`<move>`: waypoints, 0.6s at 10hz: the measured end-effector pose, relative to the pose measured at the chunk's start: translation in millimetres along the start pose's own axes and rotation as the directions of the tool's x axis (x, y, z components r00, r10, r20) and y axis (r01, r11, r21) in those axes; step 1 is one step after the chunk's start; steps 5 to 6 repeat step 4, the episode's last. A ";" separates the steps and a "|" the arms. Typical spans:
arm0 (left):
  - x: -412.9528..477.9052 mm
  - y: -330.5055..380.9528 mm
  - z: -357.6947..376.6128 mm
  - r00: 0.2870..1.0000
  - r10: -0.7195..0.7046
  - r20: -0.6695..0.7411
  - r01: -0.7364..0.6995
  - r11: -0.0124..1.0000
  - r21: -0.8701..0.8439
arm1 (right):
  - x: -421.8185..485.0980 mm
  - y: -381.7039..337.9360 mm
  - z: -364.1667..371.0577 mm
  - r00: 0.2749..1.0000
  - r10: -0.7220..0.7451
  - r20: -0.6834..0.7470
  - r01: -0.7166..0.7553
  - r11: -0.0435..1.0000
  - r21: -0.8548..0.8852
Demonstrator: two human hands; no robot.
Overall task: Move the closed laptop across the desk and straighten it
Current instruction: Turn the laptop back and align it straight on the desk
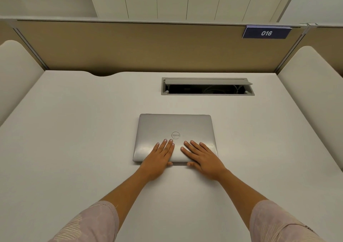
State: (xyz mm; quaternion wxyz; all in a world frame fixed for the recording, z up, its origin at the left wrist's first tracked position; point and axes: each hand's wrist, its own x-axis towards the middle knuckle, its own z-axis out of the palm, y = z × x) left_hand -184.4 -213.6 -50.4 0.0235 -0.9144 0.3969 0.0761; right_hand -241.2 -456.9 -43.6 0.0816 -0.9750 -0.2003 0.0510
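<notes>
A closed silver laptop point(174, 128) lies flat in the middle of the white desk point(74, 139), its edges roughly square to the desk's back edge. My left hand point(159, 156) rests palm down on the lid's near left part, fingers on top and thumb against the front edge. My right hand point(202, 156) lies the same way on the near right part, its thumb at the front edge too. Both hands press on the lid with fingers spread flat.
An open cable hatch point(207, 86) with a raised flap sits in the desk behind the laptop. A tan partition point(130, 47) bounds the back, with a "016" sign point(266, 32). Padded side panels point(14, 74) stand left and right.
</notes>
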 end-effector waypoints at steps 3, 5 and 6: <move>-11.0 19.4 0.5 0.992 -0.107 -0.069 0.097 0.986 -0.135 | -4.3 -18.8 10.1 0.990 0.122 -0.063 -0.116 0.989 0.096; -28.1 31.1 10.6 0.982 -0.111 -0.150 0.082 0.978 -0.190 | -17.1 -36.9 19.3 0.987 0.123 -0.103 -0.106 0.981 0.161; -28.1 31.1 10.6 0.982 -0.111 -0.150 0.082 0.978 -0.190 | -17.1 -36.9 19.3 0.987 0.123 -0.103 -0.106 0.981 0.161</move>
